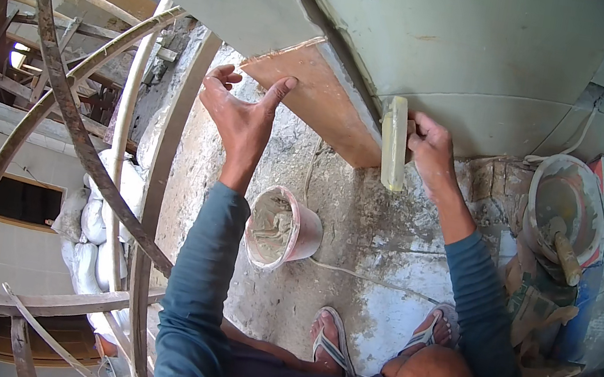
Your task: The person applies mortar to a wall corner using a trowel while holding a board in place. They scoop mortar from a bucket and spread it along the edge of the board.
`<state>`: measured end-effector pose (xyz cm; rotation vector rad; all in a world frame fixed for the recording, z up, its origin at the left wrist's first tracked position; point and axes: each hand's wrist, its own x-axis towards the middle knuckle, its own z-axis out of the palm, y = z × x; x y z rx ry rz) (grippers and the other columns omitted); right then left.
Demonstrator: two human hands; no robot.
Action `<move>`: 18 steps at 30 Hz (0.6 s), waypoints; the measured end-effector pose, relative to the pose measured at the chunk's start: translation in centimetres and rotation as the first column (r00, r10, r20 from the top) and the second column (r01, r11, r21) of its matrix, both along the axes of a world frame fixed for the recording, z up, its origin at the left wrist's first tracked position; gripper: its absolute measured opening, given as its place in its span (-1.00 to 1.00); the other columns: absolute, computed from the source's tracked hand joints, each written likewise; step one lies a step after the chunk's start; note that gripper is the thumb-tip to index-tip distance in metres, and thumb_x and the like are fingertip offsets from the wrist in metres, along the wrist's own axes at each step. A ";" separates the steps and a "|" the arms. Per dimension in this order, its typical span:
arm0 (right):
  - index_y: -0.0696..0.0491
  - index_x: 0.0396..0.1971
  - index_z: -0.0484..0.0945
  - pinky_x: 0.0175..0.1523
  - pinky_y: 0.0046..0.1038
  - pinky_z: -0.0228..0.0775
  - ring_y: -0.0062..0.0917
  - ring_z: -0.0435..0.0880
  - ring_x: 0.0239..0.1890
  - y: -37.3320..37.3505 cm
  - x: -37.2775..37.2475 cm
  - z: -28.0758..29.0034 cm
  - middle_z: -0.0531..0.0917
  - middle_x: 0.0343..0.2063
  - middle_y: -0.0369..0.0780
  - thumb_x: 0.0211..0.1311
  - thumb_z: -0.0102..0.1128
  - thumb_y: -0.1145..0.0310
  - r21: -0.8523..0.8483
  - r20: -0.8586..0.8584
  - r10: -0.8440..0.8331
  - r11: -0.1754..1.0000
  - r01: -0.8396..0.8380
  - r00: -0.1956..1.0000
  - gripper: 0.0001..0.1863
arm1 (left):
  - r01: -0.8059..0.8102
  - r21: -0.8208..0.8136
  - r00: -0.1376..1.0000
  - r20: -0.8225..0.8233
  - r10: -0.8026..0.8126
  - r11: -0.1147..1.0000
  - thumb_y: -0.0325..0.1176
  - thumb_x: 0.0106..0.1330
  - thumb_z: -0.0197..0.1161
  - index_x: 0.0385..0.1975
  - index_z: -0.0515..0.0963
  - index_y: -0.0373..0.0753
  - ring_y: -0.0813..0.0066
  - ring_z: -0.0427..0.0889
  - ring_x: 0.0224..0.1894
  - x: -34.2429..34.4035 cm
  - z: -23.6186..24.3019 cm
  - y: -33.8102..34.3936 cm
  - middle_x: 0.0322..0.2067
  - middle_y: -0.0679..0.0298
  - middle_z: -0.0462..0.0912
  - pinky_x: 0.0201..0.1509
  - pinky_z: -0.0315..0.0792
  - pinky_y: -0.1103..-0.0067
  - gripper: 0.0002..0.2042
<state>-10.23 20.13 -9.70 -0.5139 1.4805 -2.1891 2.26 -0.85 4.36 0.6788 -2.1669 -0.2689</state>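
Right hand (429, 147) gripping float (394, 143) against wall (497, 54); left hand (239, 111) fingers spread wide beside tile (316, 100). Risk: unsupported tile slipping, dropping onto mortar bucket (281, 229).

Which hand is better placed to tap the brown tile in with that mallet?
Right. The right hand already grips the pale rubber mallet beside the brown tile's lower right edge. The left hand is open, fingers spread at the tile's left edge, seemingly steadying it.
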 end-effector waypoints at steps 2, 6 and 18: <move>0.25 -0.05 0.62 -0.12 -0.59 0.44 -0.69 0.58 -0.25 -0.9 0.0 -0.3 0.67 -0.30 -0.27 0.22 -0.03 0.68 0.096 -0.013 -0.005 0.995 0.006 1.000 -0.66 | 0.006 0.001 1.000 0.027 -0.006 1.000 0.20 -0.09 0.61 0.06 0.34 -0.46 0.17 0.37 0.09 -0.1 0.0 -0.1 -0.05 0.00 0.40 0.21 0.30 0.29 -0.07; 0.24 -0.09 0.65 -0.28 -0.62 0.31 -0.77 0.47 -0.36 -2.2 0.2 1.8 0.63 -0.39 -0.36 0.30 0.06 0.58 0.063 -0.015 -0.005 0.998 0.006 1.000 -0.74 | 0.000 -0.017 0.999 0.035 0.001 1.000 0.13 -0.11 0.65 0.02 0.37 -0.44 0.18 0.37 0.04 0.0 0.3 0.1 -0.06 0.02 0.41 0.17 0.31 0.32 -0.12; 0.28 0.14 0.50 -0.05 -0.57 0.51 -0.60 0.67 -0.19 1.7 -0.2 14.8 0.69 -0.14 -0.17 0.34 0.03 0.54 -0.438 -0.100 -0.012 0.898 -0.034 0.995 -0.62 | 0.054 0.002 0.998 -0.013 -0.054 0.999 0.04 -0.09 0.66 -0.03 0.43 -0.42 0.25 0.48 -0.06 0.3 0.4 -0.2 -0.17 0.09 0.53 0.06 0.40 0.37 -0.21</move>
